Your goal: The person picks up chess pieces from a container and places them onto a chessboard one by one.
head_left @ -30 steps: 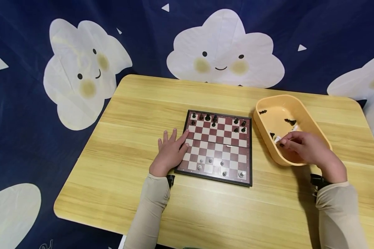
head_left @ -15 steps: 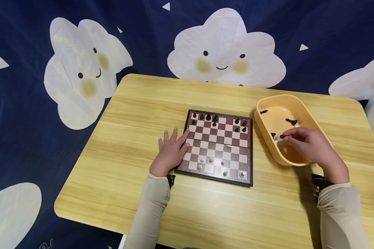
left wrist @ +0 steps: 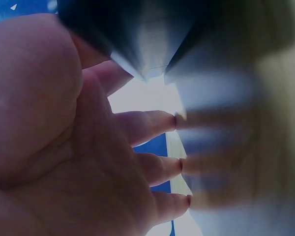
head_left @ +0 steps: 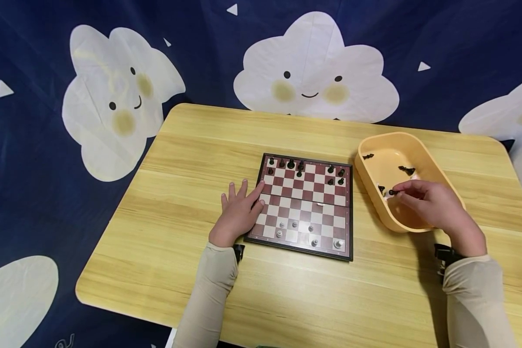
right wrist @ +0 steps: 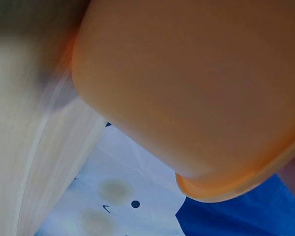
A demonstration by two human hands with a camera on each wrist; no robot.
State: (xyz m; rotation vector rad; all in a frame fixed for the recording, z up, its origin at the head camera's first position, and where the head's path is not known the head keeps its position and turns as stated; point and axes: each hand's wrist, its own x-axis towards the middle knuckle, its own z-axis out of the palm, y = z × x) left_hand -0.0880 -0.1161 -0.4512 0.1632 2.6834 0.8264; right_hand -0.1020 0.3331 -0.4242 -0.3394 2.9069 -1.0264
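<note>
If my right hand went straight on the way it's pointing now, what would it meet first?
Probably the small chess pieces by the left side of the orange tray, just beyond the dark piece your right hand pinches. Depth is unclear, so it might pass over them.

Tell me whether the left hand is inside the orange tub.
No, the left hand rests at the left edge of the chessboard, apart from the tub.

Beyond my wood-grained bench (head_left: pixel 296 290) I see a dark blue cloth (head_left: pixel 209 48) printed with smiling white clouds (head_left: pixel 313 67) and white triangles (head_left: pixel 424 66).
</note>
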